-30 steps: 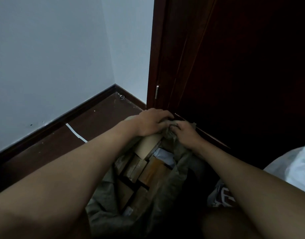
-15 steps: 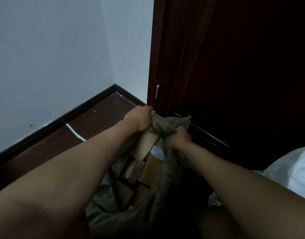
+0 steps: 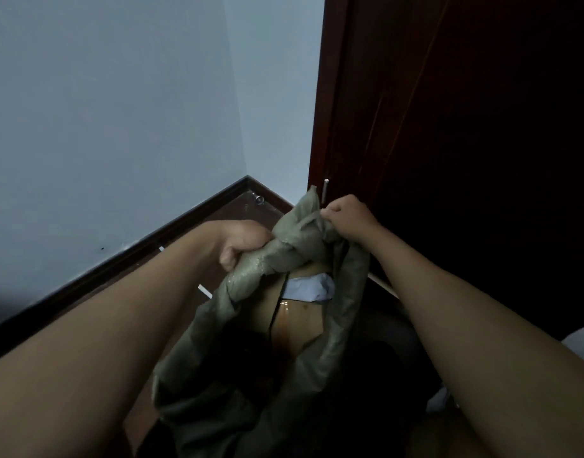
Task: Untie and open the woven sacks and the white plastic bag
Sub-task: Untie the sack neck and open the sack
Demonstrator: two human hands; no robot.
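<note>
A grey-green woven sack (image 3: 218, 368) stands on the floor in front of me, its mouth gathered and lifted. My left hand (image 3: 242, 244) grips a bunched fold of the sack's left rim. My right hand (image 3: 346, 218) pinches the top edge of the rim near a thin tie strip and holds it raised. Between the two sides the mouth gapes, showing brown cardboard (image 3: 297, 322) and a pale blue-white packet (image 3: 308, 289) inside. A bit of the white plastic bag (image 3: 581, 345) shows at the right edge.
A dark wooden door (image 3: 465, 143) stands close behind the sack on the right. Pale walls meet in a corner at the left, with a dark skirting board (image 3: 118, 262) and brown floor. A small metal door stop (image 3: 259, 200) sits on the floor in the corner.
Both hands have pulled the sack's rim upward and apart. The right hand has risen higher toward the door, and the sack's mouth now stands taller, hiding most of the boxes seen earlier.
</note>
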